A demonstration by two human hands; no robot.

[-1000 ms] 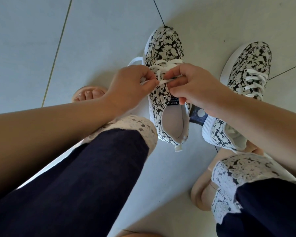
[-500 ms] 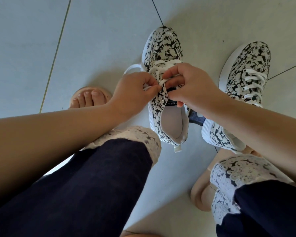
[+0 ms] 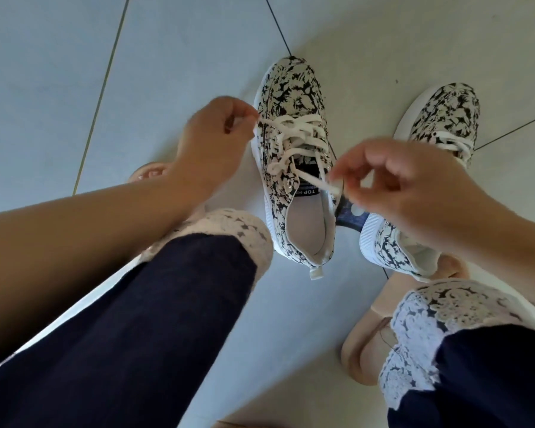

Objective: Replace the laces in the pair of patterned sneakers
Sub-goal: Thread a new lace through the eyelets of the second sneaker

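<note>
Both hands, half a second ago bunched together over the eyelets of the centre sneaker [image 3: 294, 88], are now drawing apart. The left hand [image 3: 210, 140] is sitting just left of the sneaker's lacing and the right hand [image 3: 408, 180] just right of its tongue, so the lacing they were covering is showing in full. Each hand is pinching one end of the white lace [image 3: 294, 131] between thumb and fingertips, other fingers curled; both are motion-blurred. The lace is flat and woven, crossing loosely through metal eyelets, its two ends running straight out to the hands. The sneaker is lying on the floor [image 3: 59, 72], toe pointing away from the person: canvas-like upper in black-and-cream floral print, white rubber sole, pale smooth lining, black tongue label [image 3: 306, 192] with white letters, small white heel tab. The second sneaker [image 3: 445, 115], same print and already laced, is lying just right of the centre one, partly behind the right hand. The floor is showing smooth pale tile with thin dark joints. Nearer than the sneaker, dark knit trouser legs [image 3: 136, 335] are ending in white openwork lace cuffs [image 3: 229, 230].
</note>
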